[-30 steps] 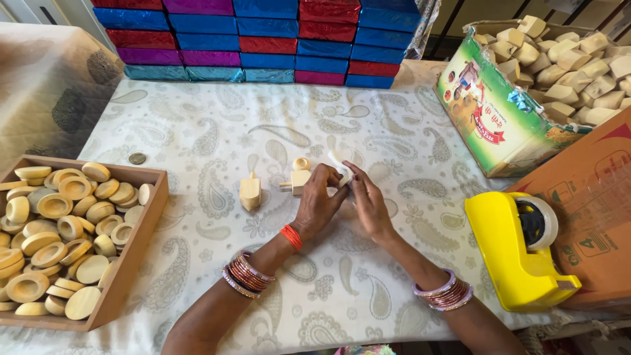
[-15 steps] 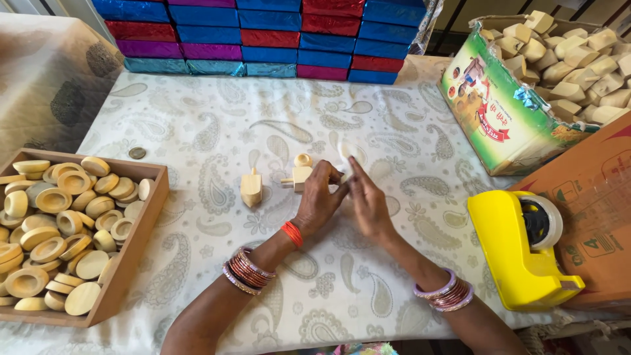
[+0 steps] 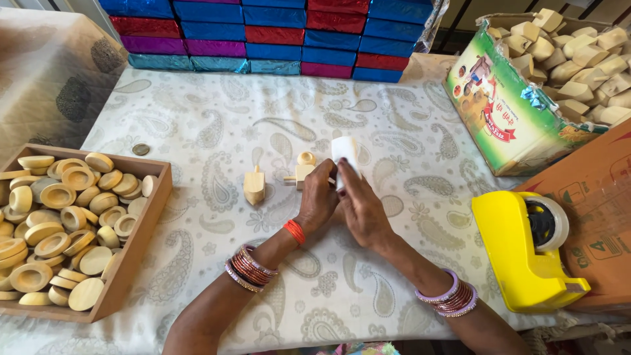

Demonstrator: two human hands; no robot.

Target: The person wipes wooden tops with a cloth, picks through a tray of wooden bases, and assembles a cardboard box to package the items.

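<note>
**Both hands on white piece, mid-desk**

Desk room: open patterned cloth far of the hands up to the stacked foil boxes; also free cloth near, between the forearms. Left edge blocked by wooden tray of round wooden pieces. Right side tight: yellow tape dispenser against brown carton, green box of wooden blocks farther right. Coin far of the tray.

Left hand and right hand meet at desk centre, wrists angled in, forearms coming from the near edge. Fingers of both closed on a white piece, held upright just above the cloth. Small wooden part touching left fingers; wooden top just left, apart.
</note>
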